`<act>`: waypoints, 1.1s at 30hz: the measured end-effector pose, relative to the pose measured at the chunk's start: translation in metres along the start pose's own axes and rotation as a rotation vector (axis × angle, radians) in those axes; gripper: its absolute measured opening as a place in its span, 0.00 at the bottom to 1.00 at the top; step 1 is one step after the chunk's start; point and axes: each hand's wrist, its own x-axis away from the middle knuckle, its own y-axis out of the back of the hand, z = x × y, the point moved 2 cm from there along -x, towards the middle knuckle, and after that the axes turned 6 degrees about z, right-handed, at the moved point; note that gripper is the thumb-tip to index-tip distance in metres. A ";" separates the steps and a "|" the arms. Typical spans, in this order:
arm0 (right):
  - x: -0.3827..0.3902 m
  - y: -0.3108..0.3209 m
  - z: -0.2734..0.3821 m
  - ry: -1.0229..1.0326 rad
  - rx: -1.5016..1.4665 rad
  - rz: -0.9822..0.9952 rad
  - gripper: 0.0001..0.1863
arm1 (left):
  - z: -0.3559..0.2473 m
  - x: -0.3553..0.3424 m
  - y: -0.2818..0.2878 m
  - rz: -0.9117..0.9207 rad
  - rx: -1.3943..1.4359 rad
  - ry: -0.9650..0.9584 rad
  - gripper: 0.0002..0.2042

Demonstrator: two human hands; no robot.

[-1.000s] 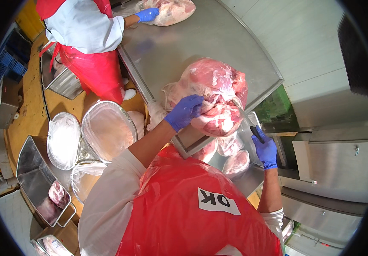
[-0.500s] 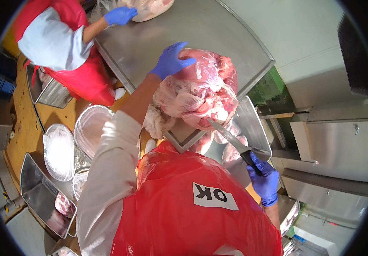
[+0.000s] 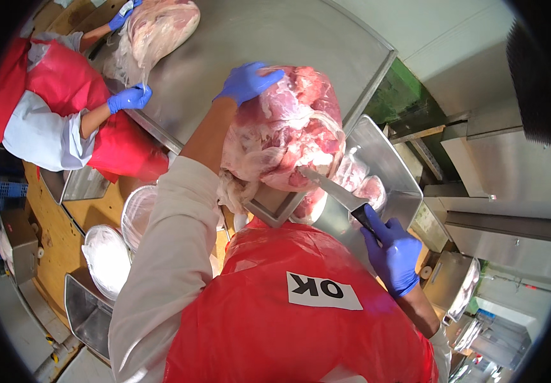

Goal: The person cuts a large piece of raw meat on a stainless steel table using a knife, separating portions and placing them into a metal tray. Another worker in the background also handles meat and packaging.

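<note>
The left hand (image 3: 247,80), in a blue glove, lay flat and open-fingered on the far upper side of a large cut of raw meat (image 3: 285,131), its forearm stretched out long from the white sleeve and pressing down rather than gripping. The meat sat directly beneath that palm, on the near edge of a steel table (image 3: 237,38). The right hand (image 3: 393,254), also gloved in blue, was drawn back low beside the red apron (image 3: 301,319), wrist bent, fingers wrapped tight round the dark handle of a knife (image 3: 334,191). The blade ran up and away from this fist, its tip touching the near underside of the meat. Just beyond the right knuckles stood a steel tray (image 3: 387,153) holding smaller pieces of meat. Well past the left hand, a co-worker's gloved hand (image 3: 128,99) rested at the table edge by another cut (image 3: 160,29).
</note>
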 end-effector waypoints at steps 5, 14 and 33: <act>-0.005 0.020 0.001 0.052 0.014 -0.032 0.26 | 0.006 0.014 0.006 -0.128 -0.097 0.159 0.43; -0.030 0.017 -0.001 0.192 0.263 0.032 0.24 | 0.007 0.047 -0.005 -0.248 -0.145 0.299 0.49; -0.130 -0.171 -0.169 0.394 -0.282 -0.013 0.25 | 0.023 0.053 -0.011 -0.351 -0.119 0.282 0.43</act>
